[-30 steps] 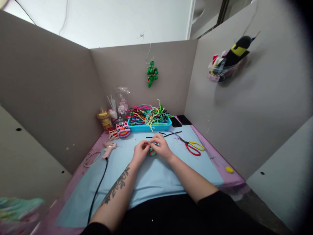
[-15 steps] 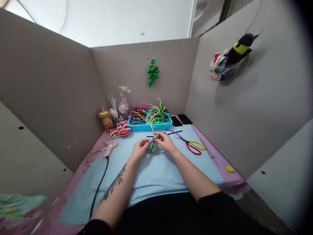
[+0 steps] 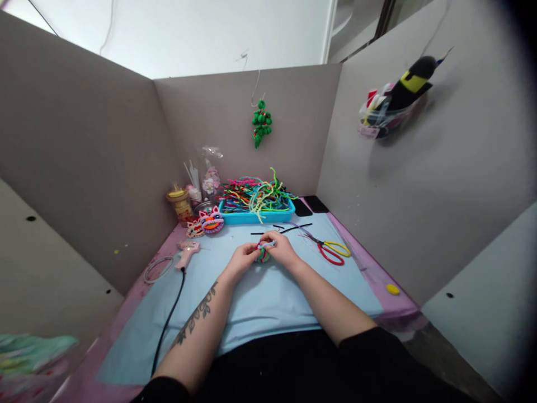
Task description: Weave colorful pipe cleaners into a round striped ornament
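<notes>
Between my two hands is a small rounded piece of striped, many-coloured pipe cleaners, held just above the light blue cloth. My left hand pinches its left side with thumb and fingers. From the right, the closed fingers of my right hand grip its upper edge, where a pale blue pipe cleaner end shows. My fingers hide much of the piece. Just beyond my hands lie short black pipe cleaners. Scissors with one red and one yellow handle rest to the right.
At the back stands a blue tray heaped with pipe cleaners. Left of it are two animal-face pipe cleaner pieces and a brown cup. A pink glue gun lies left, its black cord running forward. Grey panels enclose the table.
My right hand has drawn in and lowered slightly over the top of the pipe cleaner piece, covering more of it. The piece has turned, and the pale blue end now shows across its top.
</notes>
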Action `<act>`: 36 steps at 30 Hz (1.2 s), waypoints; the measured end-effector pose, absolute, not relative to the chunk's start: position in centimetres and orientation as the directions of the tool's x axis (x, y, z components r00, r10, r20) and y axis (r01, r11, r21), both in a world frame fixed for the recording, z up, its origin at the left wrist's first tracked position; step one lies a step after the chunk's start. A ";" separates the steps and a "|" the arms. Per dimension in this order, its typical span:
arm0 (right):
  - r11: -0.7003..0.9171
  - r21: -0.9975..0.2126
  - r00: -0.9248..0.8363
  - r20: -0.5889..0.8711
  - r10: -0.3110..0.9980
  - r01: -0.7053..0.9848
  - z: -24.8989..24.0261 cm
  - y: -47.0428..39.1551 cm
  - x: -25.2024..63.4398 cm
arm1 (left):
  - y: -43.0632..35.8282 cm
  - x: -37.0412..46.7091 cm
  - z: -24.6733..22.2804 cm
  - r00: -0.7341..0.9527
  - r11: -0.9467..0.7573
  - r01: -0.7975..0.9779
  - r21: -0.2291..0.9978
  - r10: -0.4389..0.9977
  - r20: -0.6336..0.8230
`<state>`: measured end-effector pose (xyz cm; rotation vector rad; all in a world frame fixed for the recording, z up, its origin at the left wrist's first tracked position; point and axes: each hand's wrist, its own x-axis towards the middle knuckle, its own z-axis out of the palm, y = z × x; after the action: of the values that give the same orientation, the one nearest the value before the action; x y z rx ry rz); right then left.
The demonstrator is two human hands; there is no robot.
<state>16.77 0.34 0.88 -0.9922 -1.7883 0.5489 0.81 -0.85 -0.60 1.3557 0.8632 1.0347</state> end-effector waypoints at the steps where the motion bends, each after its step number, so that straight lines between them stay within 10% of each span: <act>1: 0.574 -0.715 -0.182 0.552 0.814 0.399 0.9 0.3 16.8 | -0.9 0.9 -0.6 0.345 -0.076 -0.075 0.994 0.934 0.097; 36: 0.660 -0.484 -0.236 0.675 0.700 0.574 0.9 -0.4 17.0 | -0.8 1.1 -0.9 0.222 -0.069 -0.162 0.984 0.969 0.104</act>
<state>17.03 -0.40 0.94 -0.9985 -1.9232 0.1650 1.13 -0.80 -0.94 1.2582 0.8844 1.1673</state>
